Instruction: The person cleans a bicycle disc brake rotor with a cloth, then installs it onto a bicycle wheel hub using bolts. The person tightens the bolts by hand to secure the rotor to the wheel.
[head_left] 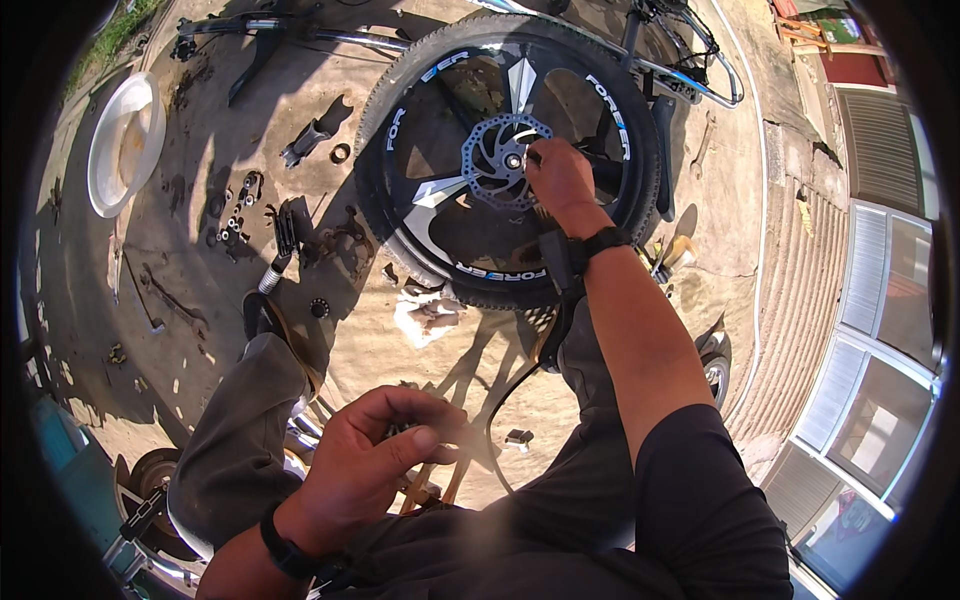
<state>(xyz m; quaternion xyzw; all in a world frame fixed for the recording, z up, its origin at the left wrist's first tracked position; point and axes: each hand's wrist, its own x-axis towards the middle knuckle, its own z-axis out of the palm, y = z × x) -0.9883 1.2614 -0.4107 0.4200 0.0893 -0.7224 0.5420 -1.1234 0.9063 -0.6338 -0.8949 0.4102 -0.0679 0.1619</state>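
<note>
A black bicycle wheel (425, 215) with broad spokes lies flat on the ground ahead of me. At its centre is a silver brake disc (482, 172) around the hub (514, 161). My right hand (562, 178) is over the disc's right side, just beside the hub, with its fingers curled together. Whatever those fingertips hold is hidden. Nearer to me, my left hand (370, 450) is raised in front of my body, fingers bent toward the thumb. A small greyish piece seems to sit within its curl, too hidden to name.
Bike frame parts (680, 75) lie beyond the wheel. A white basin (127, 145) stands far left. Small metal parts (235, 215), a pedal (287, 228) and a white rag (425, 315) are scattered around. At right lies a wrench (704, 140). My knees flank the work area.
</note>
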